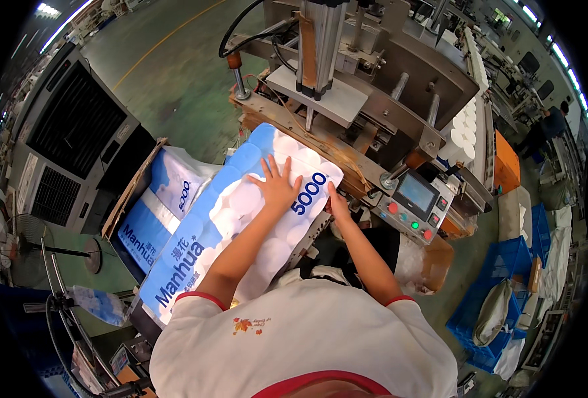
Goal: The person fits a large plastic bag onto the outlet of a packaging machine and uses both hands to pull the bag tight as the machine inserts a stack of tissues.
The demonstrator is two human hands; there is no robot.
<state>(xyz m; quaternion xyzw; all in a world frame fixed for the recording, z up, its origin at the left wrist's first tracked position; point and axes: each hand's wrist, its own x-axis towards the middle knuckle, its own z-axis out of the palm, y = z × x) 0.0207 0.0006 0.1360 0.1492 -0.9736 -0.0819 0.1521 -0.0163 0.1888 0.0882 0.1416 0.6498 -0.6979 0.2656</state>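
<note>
A long blue-and-white plastic pack of paper rolls (204, 229) lies slantwise in front of me, the round rolls showing through its film. My left hand (277, 188) rests on top of it, palm down with fingers spread. At the pack's right edge, near its far corner, my right hand (337, 204) has its fingers closed against the film; part of the grip is hidden. The far end of the pack lies close to a metal machine (317, 83) with an upright cylinder and a flat plate.
Left of the pack stands an open carton (129, 192) holding similar packs (168, 182). A control panel (413, 202) with a screen and buttons sits right of my hand. Further off are blue crates (499, 265), a row of white rolls (465, 136), a large air cooler (75, 136) and another person (551, 126).
</note>
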